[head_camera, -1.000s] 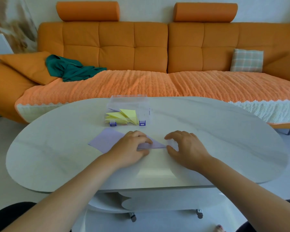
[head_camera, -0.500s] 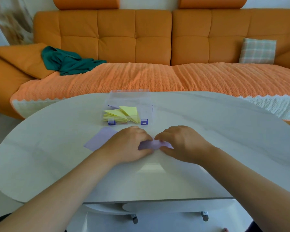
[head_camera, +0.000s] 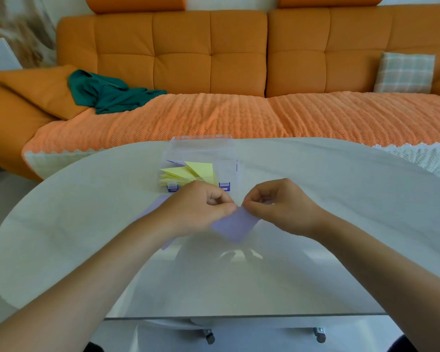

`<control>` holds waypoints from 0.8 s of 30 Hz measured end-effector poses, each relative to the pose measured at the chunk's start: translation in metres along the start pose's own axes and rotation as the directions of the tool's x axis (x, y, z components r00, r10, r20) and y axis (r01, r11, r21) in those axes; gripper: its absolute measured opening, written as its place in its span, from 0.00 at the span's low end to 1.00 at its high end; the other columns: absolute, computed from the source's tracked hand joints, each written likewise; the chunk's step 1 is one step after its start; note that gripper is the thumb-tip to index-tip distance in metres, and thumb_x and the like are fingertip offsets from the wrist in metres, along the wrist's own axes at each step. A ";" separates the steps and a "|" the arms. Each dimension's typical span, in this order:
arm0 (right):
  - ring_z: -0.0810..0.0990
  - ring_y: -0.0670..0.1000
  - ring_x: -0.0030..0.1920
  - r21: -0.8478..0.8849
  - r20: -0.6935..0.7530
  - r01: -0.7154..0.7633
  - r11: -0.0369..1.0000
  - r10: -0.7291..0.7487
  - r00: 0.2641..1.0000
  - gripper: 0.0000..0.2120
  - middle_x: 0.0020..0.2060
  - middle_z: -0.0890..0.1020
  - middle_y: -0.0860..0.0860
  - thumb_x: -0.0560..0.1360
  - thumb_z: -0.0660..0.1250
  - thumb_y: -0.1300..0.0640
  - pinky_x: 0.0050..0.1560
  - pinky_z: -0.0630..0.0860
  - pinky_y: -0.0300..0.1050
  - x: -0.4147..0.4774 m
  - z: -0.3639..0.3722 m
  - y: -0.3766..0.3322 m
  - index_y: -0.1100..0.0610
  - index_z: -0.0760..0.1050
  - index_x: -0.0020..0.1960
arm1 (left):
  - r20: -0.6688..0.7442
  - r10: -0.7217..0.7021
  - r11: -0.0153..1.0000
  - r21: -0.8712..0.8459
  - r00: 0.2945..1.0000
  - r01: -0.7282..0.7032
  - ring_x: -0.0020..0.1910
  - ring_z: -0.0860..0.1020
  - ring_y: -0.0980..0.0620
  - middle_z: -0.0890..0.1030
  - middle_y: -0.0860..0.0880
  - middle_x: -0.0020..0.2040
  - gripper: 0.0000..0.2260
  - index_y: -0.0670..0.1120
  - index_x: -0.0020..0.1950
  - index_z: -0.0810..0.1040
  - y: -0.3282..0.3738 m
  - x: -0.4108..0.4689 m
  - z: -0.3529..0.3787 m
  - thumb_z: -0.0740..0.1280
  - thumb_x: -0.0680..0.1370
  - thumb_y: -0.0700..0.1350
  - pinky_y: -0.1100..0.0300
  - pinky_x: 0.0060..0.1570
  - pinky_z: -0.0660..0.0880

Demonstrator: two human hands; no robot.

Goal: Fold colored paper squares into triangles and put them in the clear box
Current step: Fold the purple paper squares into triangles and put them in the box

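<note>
The paper (head_camera: 235,226) pinched between the left hand (head_camera: 201,212) and the right hand (head_camera: 280,207) is plain pale lilac. Just beyond the left hand, the folded triangles (head_camera: 188,172) are light yellow, in a clear box (head_camera: 201,148) with blue-violet latches (head_camera: 224,186). The table (head_camera: 87,237) beneath both hands is off-white, faintly grey-veined. Far beyond the hands, the sofa (head_camera: 183,54) is orange and its ribbed throw (head_camera: 239,115) paler orange. The cloth (head_camera: 107,92) is teal, and the cushion (head_camera: 404,72) is checked green and peach.
</note>
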State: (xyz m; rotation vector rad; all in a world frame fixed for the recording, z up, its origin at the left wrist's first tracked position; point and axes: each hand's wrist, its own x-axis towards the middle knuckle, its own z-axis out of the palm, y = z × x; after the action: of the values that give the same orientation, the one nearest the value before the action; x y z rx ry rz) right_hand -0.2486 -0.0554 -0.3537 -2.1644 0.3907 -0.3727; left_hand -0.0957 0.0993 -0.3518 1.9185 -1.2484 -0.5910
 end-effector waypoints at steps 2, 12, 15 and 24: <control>0.79 0.40 0.34 0.043 0.010 -0.030 0.999 0.030 0.999 0.08 0.34 0.85 0.44 0.74 0.70 0.60 0.36 0.74 0.31 -0.001 0.000 -0.001 0.51 0.84 0.38 | -0.009 -0.001 1.000 -0.016 1.000 0.001 0.31 0.74 0.64 0.82 0.57 0.32 0.06 0.50 0.39 0.84 0.005 -0.001 0.000 0.71 0.76 0.46 0.72 0.34 0.68; 0.77 0.41 0.30 -0.019 -0.026 -0.050 0.999 0.049 0.998 0.07 0.30 0.83 0.43 0.69 0.70 0.57 0.32 0.73 0.34 0.004 0.005 0.000 0.48 0.82 0.34 | -0.072 -0.013 0.995 0.101 0.997 0.021 0.30 0.74 0.61 0.83 0.53 0.33 0.06 0.50 0.37 0.83 0.020 -0.001 0.009 0.71 0.75 0.45 0.67 0.33 0.67; 0.75 0.40 0.28 -0.019 -0.049 -0.066 0.998 0.065 0.997 0.07 0.29 0.82 0.43 0.69 0.70 0.57 0.29 0.71 0.32 0.007 -0.003 0.004 0.47 0.82 0.34 | -0.094 -0.013 0.986 0.163 0.995 0.029 0.29 0.74 0.60 0.80 0.57 0.29 0.08 0.51 0.35 0.81 0.021 0.000 -0.002 0.70 0.74 0.45 0.66 0.32 0.67; 0.81 0.50 0.35 -0.012 -0.193 -0.113 0.994 0.108 0.975 0.05 0.35 0.85 0.48 0.73 0.69 0.56 0.34 0.76 0.41 0.012 -0.019 0.021 0.50 0.82 0.39 | -0.142 -0.017 0.983 0.180 0.990 0.043 0.37 0.81 0.61 0.84 0.57 0.37 0.06 0.52 0.38 0.82 0.007 0.002 -0.031 0.70 0.75 0.44 0.59 0.43 0.75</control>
State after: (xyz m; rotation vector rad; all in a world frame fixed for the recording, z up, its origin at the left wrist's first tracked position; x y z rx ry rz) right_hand -0.2485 -0.0859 -0.3583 -2.1249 0.6236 -0.5186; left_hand -0.0766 0.1065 -0.3279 2.0953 -1.2206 -0.3594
